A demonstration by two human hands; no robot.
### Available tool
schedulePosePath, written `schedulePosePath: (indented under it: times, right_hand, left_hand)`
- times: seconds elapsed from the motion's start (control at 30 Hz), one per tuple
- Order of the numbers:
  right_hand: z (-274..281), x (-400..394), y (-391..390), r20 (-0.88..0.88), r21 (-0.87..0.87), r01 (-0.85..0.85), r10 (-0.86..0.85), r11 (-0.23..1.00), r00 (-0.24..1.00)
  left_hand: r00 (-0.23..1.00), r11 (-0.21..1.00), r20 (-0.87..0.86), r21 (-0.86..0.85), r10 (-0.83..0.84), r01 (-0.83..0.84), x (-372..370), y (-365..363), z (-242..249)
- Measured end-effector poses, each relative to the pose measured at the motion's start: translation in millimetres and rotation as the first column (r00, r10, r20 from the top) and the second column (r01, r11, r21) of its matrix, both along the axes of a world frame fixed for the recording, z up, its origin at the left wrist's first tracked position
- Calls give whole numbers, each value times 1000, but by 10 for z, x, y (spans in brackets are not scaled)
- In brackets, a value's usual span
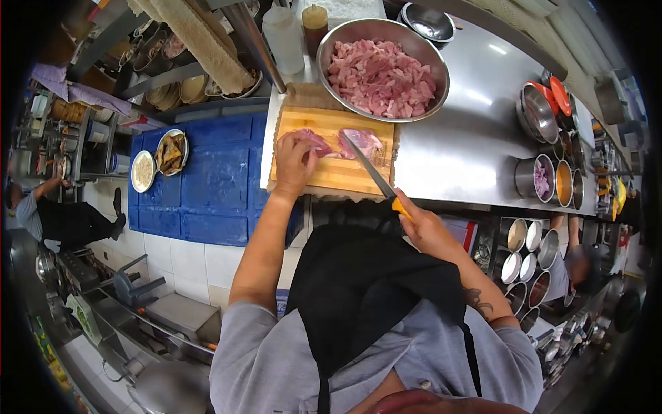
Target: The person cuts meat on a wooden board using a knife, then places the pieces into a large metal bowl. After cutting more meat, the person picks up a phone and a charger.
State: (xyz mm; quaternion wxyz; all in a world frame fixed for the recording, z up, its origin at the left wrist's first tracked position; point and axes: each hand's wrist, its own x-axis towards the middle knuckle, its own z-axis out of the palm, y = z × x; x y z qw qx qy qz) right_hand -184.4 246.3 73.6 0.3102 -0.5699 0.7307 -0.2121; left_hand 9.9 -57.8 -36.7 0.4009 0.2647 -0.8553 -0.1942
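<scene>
On a wooden cutting board (331,181) lies raw pink meat, a left piece (318,143) and a wider right piece (368,146). My left hand (295,164) has its fingers curled down over the left piece, pinching its near side. A kitchen knife (373,174) with a yellow handle is gripped in my right hand (426,233). Its blade slants up and to the left across the board, with the tip over the right piece of meat. Just behind the board stands a large steel bowl (443,88) heaped with cut raw meat (379,77).
Beyond the bowl's left side are a clear squeeze bottle (283,41) and a brown sauce bottle (315,27). Steel pots (528,178) with ingredients line the counter's right end. To the left, a blue chest top (207,179) bears two dishes. Other people work at both sides.
</scene>
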Motion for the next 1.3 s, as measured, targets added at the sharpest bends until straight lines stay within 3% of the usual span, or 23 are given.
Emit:
schedulePosePath:
  times: [0.13, 0.33, 0.43, 0.5, 0.7, 0.73, 0.8, 1.07, 1.23, 1.3]
  right_hand:
    - [-109, 233, -240, 70, -89, -9, 16, 996, 997]
    - [-200, 309, -402, 36, 29, -42, 41, 999, 998]
    - [-388, 360, -563, 21, 5, -48, 48, 999, 999]
    - [-570, 393, -848, -28, -112, -48, 45, 993, 999]
    - [-772, 499, -1567, -86, -24, -33, 31, 999, 996]
    - [-684, 509, -1507, -85, -25, -36, 34, 999, 996]
    - [-478, 478, -1222, -85, 129, -45, 56, 991, 995]
    - [-513, 139, -391, 12, 64, -101, 101, 993, 995]
    - [-397, -129, -260, 67, 24, -105, 103, 994, 992]
    - [-156, -129, -188, 57, 124, -94, 88, 988, 994]
  left_hand:
    - [995, 1000, 91, -13, -26, 27, 11, -61, -71]
    - [1000, 1000, 28, -1, -7, 7, -47, -63, -103]
    - [999, 999, 3, 15, -48, 48, -51, -95, -105]
    - [998, 998, 7, 22, -65, 64, -38, -104, -111]
    - [997, 993, 38, 98, -64, 60, -30, -104, -154]
    - [998, 995, 50, 86, -46, 41, -19, -98, -152]
    - [998, 997, 54, 73, -27, 23, -25, -103, -154]
    - [998, 1000, 61, -13, 13, -12, -44, -61, -76]
    - [999, 998, 3, 61, 34, -35, 38, -12, -25]
    - [999, 998, 6, 41, 54, -54, 86, -16, -62]
